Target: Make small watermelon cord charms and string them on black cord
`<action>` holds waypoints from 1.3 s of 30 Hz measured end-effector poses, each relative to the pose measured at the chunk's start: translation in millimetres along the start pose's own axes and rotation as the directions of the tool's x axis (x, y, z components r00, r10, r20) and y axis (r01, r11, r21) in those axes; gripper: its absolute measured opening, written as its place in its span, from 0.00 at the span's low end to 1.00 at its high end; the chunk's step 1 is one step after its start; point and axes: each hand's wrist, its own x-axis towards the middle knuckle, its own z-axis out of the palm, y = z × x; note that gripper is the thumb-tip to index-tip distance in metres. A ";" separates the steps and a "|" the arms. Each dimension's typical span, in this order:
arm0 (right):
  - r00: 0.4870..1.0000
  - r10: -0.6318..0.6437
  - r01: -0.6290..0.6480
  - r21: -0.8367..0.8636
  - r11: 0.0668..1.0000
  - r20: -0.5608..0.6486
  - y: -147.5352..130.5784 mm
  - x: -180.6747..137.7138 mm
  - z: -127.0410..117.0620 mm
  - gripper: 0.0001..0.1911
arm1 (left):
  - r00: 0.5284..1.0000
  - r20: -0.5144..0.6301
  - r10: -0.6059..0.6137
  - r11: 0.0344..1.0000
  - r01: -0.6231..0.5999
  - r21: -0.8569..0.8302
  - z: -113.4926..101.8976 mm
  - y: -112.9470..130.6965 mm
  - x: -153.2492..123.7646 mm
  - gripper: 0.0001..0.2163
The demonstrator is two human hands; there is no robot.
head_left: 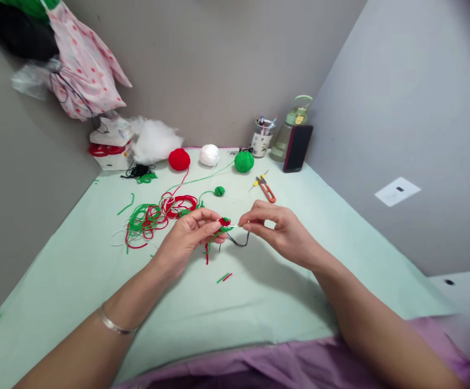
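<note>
My left hand (pixel 189 235) pinches a small red and green crocheted piece (pixel 224 222) above the pale green table (pixel 259 302). Loose green and red yarn ends hang below the piece. My right hand (pixel 277 227) is closed in a pinch on a thin needle (pixel 238 226) at the piece's right side, and a black thread (pixel 238 242) loops down from it. Both hands hover over the middle of the table.
A tangle of red and green yarn (pixel 153 216) lies left of my hands. Red (pixel 179 159), white (pixel 209 155) and green (pixel 244 161) yarn balls sit at the back, with white stuffing (pixel 153 140), a pen cup (pixel 262 139), bottle (pixel 291 129), phone (pixel 297 148) and orange snips (pixel 266 189).
</note>
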 end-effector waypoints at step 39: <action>0.992 -0.115 0.111 -0.063 0.992 -0.051 7.7 -1.2 4.3 0.12 | 0.996 0.037 -0.082 0.996 0.083 -0.024 -0.5 0.3 0.8 0.10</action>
